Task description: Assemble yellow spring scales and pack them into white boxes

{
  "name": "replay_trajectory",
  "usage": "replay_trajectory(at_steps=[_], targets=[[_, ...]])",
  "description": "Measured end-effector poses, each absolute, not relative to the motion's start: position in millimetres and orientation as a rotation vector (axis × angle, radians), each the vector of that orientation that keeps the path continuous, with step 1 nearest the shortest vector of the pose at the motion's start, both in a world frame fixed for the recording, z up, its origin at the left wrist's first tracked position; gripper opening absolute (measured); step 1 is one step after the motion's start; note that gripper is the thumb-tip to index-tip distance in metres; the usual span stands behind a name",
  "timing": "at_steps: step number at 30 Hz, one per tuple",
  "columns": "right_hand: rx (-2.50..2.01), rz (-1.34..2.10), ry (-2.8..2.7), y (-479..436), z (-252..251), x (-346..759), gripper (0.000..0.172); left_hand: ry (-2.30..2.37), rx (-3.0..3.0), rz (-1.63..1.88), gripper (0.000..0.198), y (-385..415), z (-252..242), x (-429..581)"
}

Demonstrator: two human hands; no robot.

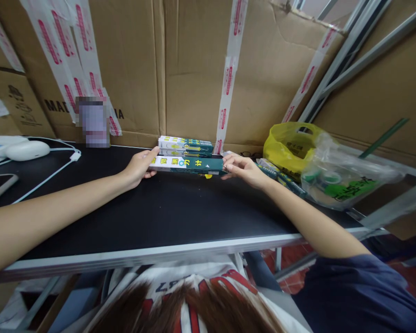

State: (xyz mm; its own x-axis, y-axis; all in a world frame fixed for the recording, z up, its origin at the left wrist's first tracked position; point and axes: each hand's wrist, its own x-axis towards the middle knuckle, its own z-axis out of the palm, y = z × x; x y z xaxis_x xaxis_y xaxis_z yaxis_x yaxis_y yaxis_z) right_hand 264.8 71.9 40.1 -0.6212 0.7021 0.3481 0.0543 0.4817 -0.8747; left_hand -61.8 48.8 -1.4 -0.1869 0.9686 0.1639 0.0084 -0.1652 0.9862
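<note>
My left hand (140,168) is closed around the white end of a long, narrow carton (190,165), printed white and dark green with yellow characters. At the carton's green right end, the fingers of my right hand (241,169) pinch the tip, where an end flap seems to be. The carton is held level over the black tabletop (180,212). Just behind it lie similar slim boxes (185,144), stacked against the cardboard. More boxes of that green kind (291,184) lie to the right of my right hand, partly covered by bags.
A yellow plastic bag (275,143) and a clear bag (346,185) with a green straw stand at the right. Large taped cardboard boxes (194,69) wall off the back. On the left are a white mouse-like device (27,150), a cable (48,178) and a phone-like slab (0,187).
</note>
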Motion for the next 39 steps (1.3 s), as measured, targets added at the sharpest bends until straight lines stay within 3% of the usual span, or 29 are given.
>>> replay_trajectory(at_steps=[14,21,29,34,39], targets=[[-0.728,1.138,-1.985,76.2,34.0,257.5,0.039,1.244,1.202,1.507,0.041,43.8,5.0,-58.2],[-0.999,1.144,-1.888,96.1,26.9,267.8,0.041,0.959,1.212,1.560,0.042,36.2,16.5,-50.9],[-1.000,1.307,-1.595,111.3,30.5,285.8,0.043,0.797,1.360,1.384,0.037,29.9,15.5,-48.8],[-1.041,1.296,-1.566,122.0,28.1,294.9,0.037,0.883,1.458,1.266,0.044,26.2,15.6,-45.6],[-1.058,1.274,-1.617,125.4,26.1,299.6,0.044,0.969,1.677,1.181,0.041,25.3,13.6,-45.6]])
